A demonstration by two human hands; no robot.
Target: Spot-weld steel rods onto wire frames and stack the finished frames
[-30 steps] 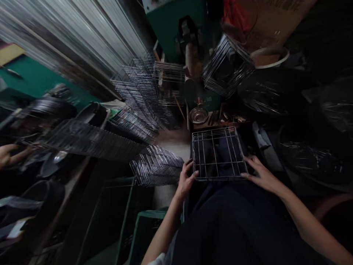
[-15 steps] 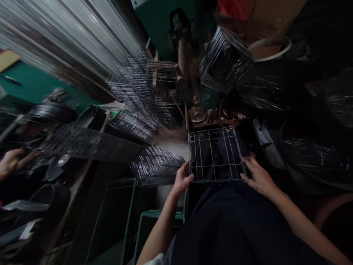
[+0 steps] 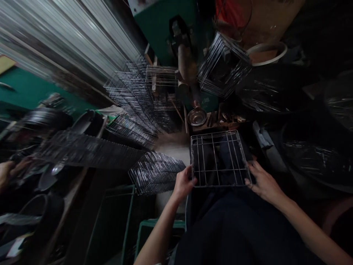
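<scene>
A rectangular wire rack (image 3: 217, 170) hangs over the lap, held level between both hands. My left hand (image 3: 184, 183) is closed on its left edge near the lower corner. The right edge is gripped by my right hand (image 3: 261, 181), thumb and fingers at the rim. Just left of my left hand stands a stack of wire racks (image 3: 156, 173). Beyond the held rack is a machine with a shiny round metal cup (image 3: 197, 116) at its lower end.
More wire racks (image 3: 132, 95) are piled at the upper left, and others (image 3: 224, 66) lean right of the machine. Black tubs (image 3: 270, 88) with wire pieces stand on the right. Another person's hand (image 3: 7, 173) shows at the left edge. A green crate (image 3: 162, 223) sits below.
The whole view has shifted a little. Both hands and the held rack sit slightly lower and further right in the picture, still gripped at both sides.
</scene>
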